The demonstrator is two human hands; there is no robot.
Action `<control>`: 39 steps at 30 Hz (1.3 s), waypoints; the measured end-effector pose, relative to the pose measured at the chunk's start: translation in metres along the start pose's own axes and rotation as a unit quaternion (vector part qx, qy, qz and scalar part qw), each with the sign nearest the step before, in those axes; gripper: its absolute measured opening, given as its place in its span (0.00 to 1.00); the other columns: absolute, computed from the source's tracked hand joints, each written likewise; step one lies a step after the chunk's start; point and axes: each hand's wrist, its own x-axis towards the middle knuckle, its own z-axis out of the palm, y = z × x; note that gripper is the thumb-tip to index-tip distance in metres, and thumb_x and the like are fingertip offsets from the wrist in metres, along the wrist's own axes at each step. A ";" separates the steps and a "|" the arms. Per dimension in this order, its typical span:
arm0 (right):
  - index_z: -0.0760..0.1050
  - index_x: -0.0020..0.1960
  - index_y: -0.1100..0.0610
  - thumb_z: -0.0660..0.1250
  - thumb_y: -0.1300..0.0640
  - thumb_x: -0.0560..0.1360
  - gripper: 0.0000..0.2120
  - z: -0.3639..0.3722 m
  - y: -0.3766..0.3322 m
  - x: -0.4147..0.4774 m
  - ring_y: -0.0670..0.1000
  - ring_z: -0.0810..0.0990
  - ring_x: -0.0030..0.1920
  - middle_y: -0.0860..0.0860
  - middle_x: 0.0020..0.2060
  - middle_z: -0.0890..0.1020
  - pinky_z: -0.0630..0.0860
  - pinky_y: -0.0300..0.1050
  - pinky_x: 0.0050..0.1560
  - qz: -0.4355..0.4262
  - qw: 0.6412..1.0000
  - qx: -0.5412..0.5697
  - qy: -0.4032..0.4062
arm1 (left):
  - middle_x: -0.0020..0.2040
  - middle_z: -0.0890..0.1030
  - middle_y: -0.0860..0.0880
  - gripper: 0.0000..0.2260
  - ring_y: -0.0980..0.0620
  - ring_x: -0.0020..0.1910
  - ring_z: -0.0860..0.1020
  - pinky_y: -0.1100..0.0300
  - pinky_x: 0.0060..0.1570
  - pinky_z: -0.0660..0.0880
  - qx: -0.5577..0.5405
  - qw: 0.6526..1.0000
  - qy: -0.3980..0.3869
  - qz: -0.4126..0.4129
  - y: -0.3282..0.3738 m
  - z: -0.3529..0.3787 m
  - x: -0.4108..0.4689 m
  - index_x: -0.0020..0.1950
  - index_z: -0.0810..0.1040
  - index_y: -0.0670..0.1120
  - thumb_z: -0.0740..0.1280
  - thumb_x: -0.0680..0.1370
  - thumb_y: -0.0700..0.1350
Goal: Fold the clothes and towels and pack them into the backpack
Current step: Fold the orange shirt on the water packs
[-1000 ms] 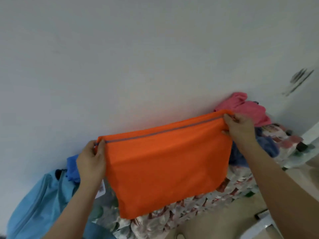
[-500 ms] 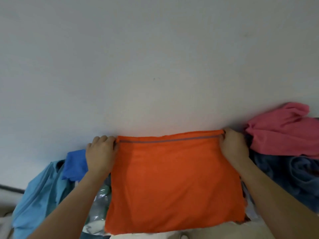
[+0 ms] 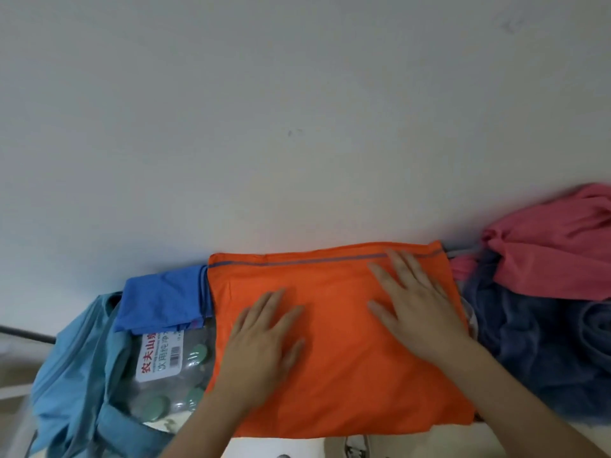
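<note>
At my far left the light blue backpack (image 3: 76, 375) slumps, its zip line running up its side and its lower part cut off by the picture's edge. Just right of it a folded blue garment (image 3: 158, 299) lies on a wrapped pack of water bottles (image 3: 165, 368). The garment's right edge touches the left edge of the orange garment (image 3: 330, 375).

The orange garment lies flat in the middle. Its far edge, marked by a grey stripe, runs right along the white wall (image 3: 297, 110), so there is no room beyond it. Its left edge overlaps the bottle pack and its right edge butts against the dark blue towel (image 3: 545, 352). Only the near edge, towards me, has open room, where a pale surface shows below it.

My left hand (image 3: 264, 335) lies palm down on the left half of the orange garment, fingers straight and spread, pointing up and to the right. My right hand (image 3: 413, 302) presses flat on the right half, fingers also spread, with the tips reaching the grey stripe near the far edge. Both forearms come in from the lower edge.

At the far right a pink cloth (image 3: 545, 252) is heaped on the dark blue towel, against the wall.
</note>
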 end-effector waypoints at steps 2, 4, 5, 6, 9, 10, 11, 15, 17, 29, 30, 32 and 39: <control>0.43 0.76 0.39 0.37 0.29 0.70 0.36 0.012 -0.001 -0.004 0.52 0.41 0.77 0.49 0.78 0.42 0.53 0.56 0.73 0.008 0.997 -0.021 -0.071 | 0.78 0.55 0.52 0.24 0.50 0.76 0.55 0.47 0.72 0.57 0.015 0.999 -0.031 -0.030 -0.001 0.011 -0.018 0.74 0.59 0.63 0.49 0.78 0.65; 0.36 0.75 0.36 0.32 0.28 0.68 0.37 0.021 0.001 -0.005 0.52 0.38 0.77 0.47 0.77 0.38 0.46 0.56 0.74 0.017 0.996 -0.035 -0.083 | 0.78 0.51 0.53 0.25 0.52 0.77 0.50 0.47 0.73 0.51 0.023 0.998 -0.034 -0.048 -0.005 0.015 -0.029 0.75 0.54 0.64 0.46 0.78 0.66; 0.36 0.74 0.36 0.32 0.27 0.68 0.36 0.024 0.003 -0.005 0.52 0.38 0.77 0.47 0.77 0.38 0.45 0.56 0.74 0.017 0.996 -0.034 -0.080 | 0.78 0.49 0.54 0.25 0.53 0.77 0.47 0.47 0.73 0.50 0.020 0.997 -0.038 -0.057 -0.007 0.015 -0.032 0.75 0.52 0.65 0.45 0.78 0.67; 0.37 0.75 0.36 0.32 0.27 0.69 0.36 0.025 0.004 -0.005 0.51 0.38 0.77 0.47 0.77 0.39 0.45 0.56 0.74 0.016 0.996 -0.034 -0.075 | 0.78 0.47 0.54 0.25 0.53 0.77 0.44 0.46 0.74 0.49 0.012 0.997 -0.039 -0.064 -0.010 0.015 -0.034 0.75 0.49 0.65 0.45 0.78 0.67; 0.41 0.75 0.36 0.32 0.28 0.70 0.35 0.028 0.008 -0.004 0.51 0.42 0.77 0.47 0.78 0.43 0.48 0.58 0.73 0.007 0.997 -0.046 -0.066 | 0.78 0.47 0.54 0.25 0.53 0.77 0.44 0.47 0.73 0.49 -0.013 0.998 -0.039 -0.050 -0.014 0.009 -0.044 0.76 0.49 0.64 0.45 0.79 0.66; 0.43 0.76 0.37 0.34 0.29 0.72 0.34 0.027 0.008 -0.004 0.51 0.44 0.77 0.48 0.78 0.45 0.50 0.59 0.72 0.005 0.997 -0.050 -0.059 | 0.78 0.51 0.53 0.24 0.52 0.77 0.49 0.49 0.73 0.52 -0.032 0.998 -0.037 -0.028 -0.015 0.004 -0.051 0.76 0.53 0.63 0.48 0.80 0.64; 0.47 0.76 0.38 0.37 0.31 0.74 0.32 0.025 0.006 -0.005 0.51 0.46 0.77 0.49 0.78 0.47 0.53 0.60 0.71 -0.001 0.998 -0.054 -0.040 | 0.77 0.57 0.52 0.22 0.52 0.75 0.56 0.52 0.72 0.59 -0.060 0.998 -0.027 0.003 -0.015 0.000 -0.060 0.74 0.59 0.60 0.52 0.80 0.61; 0.63 0.73 0.48 0.49 0.40 0.77 0.27 0.008 -0.013 -0.025 0.55 0.63 0.71 0.54 0.74 0.62 0.66 0.58 0.59 -0.076 0.993 -0.062 0.067 | 0.69 0.71 0.52 0.20 0.52 0.64 0.72 0.57 0.62 0.69 -0.074 0.987 0.002 0.145 -0.016 -0.002 -0.108 0.66 0.72 0.56 0.63 0.77 0.61; 0.64 0.72 0.49 0.51 0.37 0.76 0.28 0.003 -0.023 -0.048 0.55 0.69 0.65 0.54 0.73 0.66 0.70 0.55 0.55 -0.128 0.987 -0.054 0.085 | 0.69 0.72 0.51 0.25 0.51 0.66 0.71 0.55 0.65 0.66 -0.022 0.985 -0.013 0.168 -0.021 0.007 -0.121 0.68 0.72 0.54 0.64 0.74 0.63; 0.72 0.67 0.54 0.79 0.58 0.57 0.39 0.038 -0.015 -0.143 0.54 0.73 0.58 0.53 0.65 0.76 0.80 0.52 0.42 -0.064 0.991 -0.100 0.054 | 0.58 0.77 0.47 0.24 0.47 0.56 0.75 0.54 0.58 0.66 0.022 0.981 0.056 0.182 -0.022 0.013 -0.109 0.65 0.76 0.46 0.65 0.73 0.56; 0.75 0.65 0.55 0.79 0.61 0.57 0.37 0.039 -0.014 -0.146 0.53 0.72 0.58 0.53 0.64 0.77 0.80 0.51 0.41 -0.066 0.991 -0.096 0.064 | 0.58 0.77 0.47 0.24 0.47 0.56 0.74 0.54 0.57 0.66 0.032 0.980 0.060 0.186 -0.021 0.014 -0.110 0.66 0.75 0.45 0.64 0.72 0.52; 0.78 0.62 0.56 0.80 0.63 0.56 0.33 0.039 -0.013 -0.151 0.54 0.75 0.56 0.53 0.61 0.79 0.82 0.51 0.40 -0.053 0.992 -0.081 0.083 | 0.55 0.79 0.47 0.22 0.47 0.55 0.73 0.54 0.55 0.68 0.026 0.980 0.080 0.182 -0.021 0.017 -0.109 0.65 0.77 0.43 0.63 0.71 0.46; 0.80 0.56 0.60 0.61 0.58 0.71 0.16 0.028 -0.009 -0.148 0.51 0.75 0.53 0.55 0.51 0.83 0.75 0.50 0.55 0.006 0.976 0.154 0.153 | 0.40 0.81 0.50 0.19 0.50 0.38 0.77 0.61 0.35 0.72 -0.110 0.989 0.063 0.073 -0.018 -0.002 -0.085 0.51 0.78 0.49 0.62 0.62 0.37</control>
